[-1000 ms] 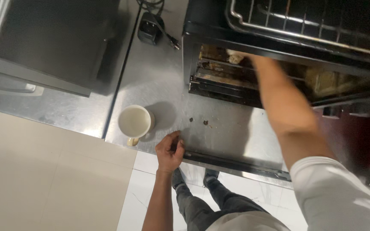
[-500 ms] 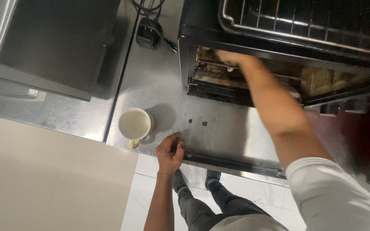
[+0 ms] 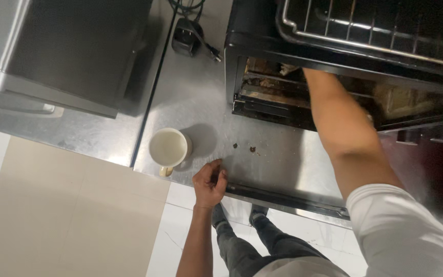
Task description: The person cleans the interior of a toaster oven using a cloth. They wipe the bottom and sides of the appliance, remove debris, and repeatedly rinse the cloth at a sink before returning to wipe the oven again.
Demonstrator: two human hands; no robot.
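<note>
Steel underneath everything: counter (image 3: 190,107), with oven (image 3: 262,46) standing on it, door (image 3: 283,164) dropped flat toward the body. Right hand (image 3: 294,70) deep in the oven's left side, above the racks (image 3: 267,95), mostly hidden behind the upper frame, so cannot tell whether spread or closed on anything. Right forearm (image 3: 339,123) stretched across the opening, close under the frame's top edge and over the door. Left hand (image 3: 210,182) resting at the near left corner of the door, fingers loosely bent, tips down on the metal, holding nothing. White mug (image 3: 168,147) just beside that hand, near the counter's edge, handle pointing outward. Dark crumbs (image 3: 252,149) scattered on the door. Likely trouble, judged from this: bare skin brushing the frame or the racks (no mitt or cloth anywhere in view) and burning, if hot; not possible to tell the heat from here. Also leaning weight through the left hand onto the hinged door, perhaps tipping the oven forward or straining the hinges. Also jerking the arm back and clipping the wire rack (image 3: 375,31) lying on top of the oven, close above the opening. Also sweeping the left hand sideways and knocking the mug off the edge onto the floor tiles (image 3: 78,215). Working blind inside, too: fingers unseen behind the frame, easy to snag on a rack wire or to press into baked-on residue.
</note>
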